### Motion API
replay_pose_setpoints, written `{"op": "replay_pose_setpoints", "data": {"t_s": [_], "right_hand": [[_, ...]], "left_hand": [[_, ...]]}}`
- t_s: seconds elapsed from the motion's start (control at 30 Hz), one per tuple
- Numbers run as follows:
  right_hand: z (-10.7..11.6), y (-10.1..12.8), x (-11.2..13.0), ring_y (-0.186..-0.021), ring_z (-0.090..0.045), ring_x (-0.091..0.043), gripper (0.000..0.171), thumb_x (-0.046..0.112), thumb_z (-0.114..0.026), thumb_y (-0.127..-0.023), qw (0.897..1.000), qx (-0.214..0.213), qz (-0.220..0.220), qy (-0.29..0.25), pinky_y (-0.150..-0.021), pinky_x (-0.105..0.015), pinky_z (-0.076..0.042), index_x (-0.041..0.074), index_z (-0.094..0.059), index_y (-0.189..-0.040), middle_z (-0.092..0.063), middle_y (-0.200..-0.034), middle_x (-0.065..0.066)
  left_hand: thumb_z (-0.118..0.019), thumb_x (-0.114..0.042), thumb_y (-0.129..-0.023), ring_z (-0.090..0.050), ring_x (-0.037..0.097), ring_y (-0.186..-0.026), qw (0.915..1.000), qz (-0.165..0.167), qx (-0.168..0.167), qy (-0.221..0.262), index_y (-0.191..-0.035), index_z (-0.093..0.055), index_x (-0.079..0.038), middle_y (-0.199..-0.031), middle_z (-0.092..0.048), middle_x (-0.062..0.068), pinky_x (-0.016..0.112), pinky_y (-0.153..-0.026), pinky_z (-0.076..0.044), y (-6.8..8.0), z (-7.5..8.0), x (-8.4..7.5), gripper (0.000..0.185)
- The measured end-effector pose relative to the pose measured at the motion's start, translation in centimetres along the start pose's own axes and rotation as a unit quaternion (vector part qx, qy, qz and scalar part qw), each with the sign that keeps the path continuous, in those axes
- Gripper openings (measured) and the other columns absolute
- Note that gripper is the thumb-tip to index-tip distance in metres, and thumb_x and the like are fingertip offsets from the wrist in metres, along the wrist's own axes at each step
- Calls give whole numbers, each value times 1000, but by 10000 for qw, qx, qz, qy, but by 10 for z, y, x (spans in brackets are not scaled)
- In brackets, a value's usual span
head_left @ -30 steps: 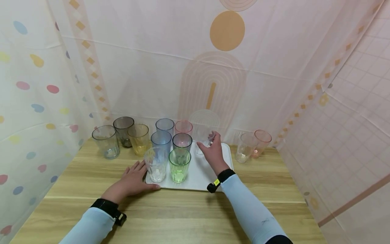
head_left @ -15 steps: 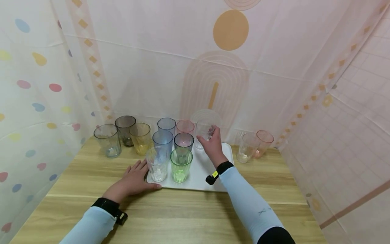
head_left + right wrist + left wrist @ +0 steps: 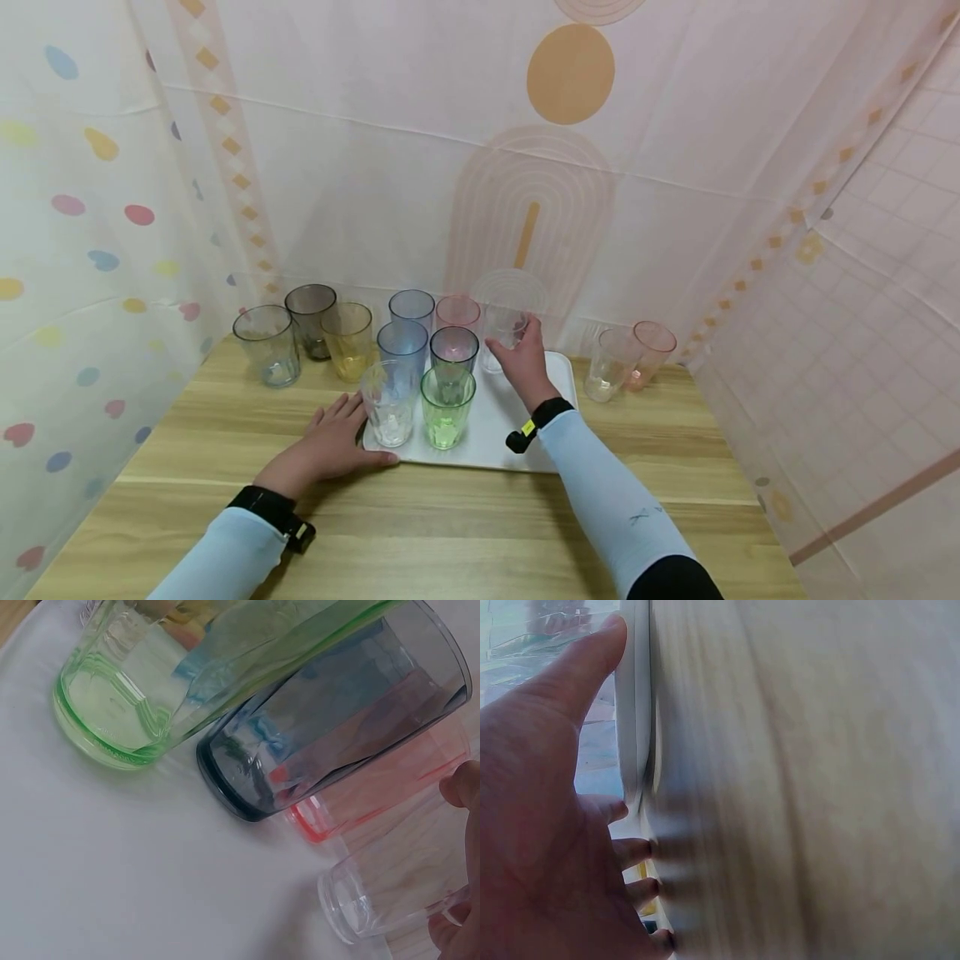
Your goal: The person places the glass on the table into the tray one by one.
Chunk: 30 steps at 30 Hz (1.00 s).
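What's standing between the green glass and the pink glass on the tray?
The dark grey glass stands between the green glass and the pink glass; the right wrist view shows this, and the head view agrees.

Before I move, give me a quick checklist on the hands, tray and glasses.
1. Right hand grips the clear glass: ok.
2. Left hand at the near left corner of the tray: ok.
3. Clear glass's base resting on the tray: cannot tell.
4. Free room to its left: not ok; the pink glass behind the dark glass is close.
5. Green glass upright on the tray: ok.
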State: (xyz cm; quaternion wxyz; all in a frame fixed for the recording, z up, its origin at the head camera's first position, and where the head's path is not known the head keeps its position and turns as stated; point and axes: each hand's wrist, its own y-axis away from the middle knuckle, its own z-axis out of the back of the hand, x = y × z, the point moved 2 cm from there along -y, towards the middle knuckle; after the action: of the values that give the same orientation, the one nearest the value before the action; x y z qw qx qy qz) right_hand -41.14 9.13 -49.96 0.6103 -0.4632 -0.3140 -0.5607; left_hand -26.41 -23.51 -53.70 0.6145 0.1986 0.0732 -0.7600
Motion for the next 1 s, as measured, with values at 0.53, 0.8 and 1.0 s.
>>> {"op": "replay_pose_setpoints", "data": {"t_s": [0.53,0.8,1.0], "right_hand": [[-7,0,-5,-135,-53,-36,78,22,-88,-97,9997,-109,235,9,-115,-50,-49,5,-38,-156,-53,-144,-17],[-6,1,-5,-136,-52,-35,83,25,-88,-98,9999,-70,154,31,-115,-50,-50,7,-36,-159,-51,-146,-16],[-2,5,-5,-145,-50,-36,95,31,-91,-96,9999,71,64,-49,-121,-52,-46,8,-31,-166,-49,-155,-18]], "left_hand": [[-75,-84,-85,-15,60,-162,10000,39,25,-25,-168,-34,9,-177,-23,34,83,-126,-9,-1,-1,0,132],[-76,-83,-86,-16,61,-162,10000,39,21,-37,-168,-34,9,-176,-23,35,83,-125,-9,0,1,-2,130],[-77,-81,-86,-16,62,-162,10000,49,29,7,-167,-34,10,-176,-24,35,83,-125,-9,1,3,-4,129]]}}
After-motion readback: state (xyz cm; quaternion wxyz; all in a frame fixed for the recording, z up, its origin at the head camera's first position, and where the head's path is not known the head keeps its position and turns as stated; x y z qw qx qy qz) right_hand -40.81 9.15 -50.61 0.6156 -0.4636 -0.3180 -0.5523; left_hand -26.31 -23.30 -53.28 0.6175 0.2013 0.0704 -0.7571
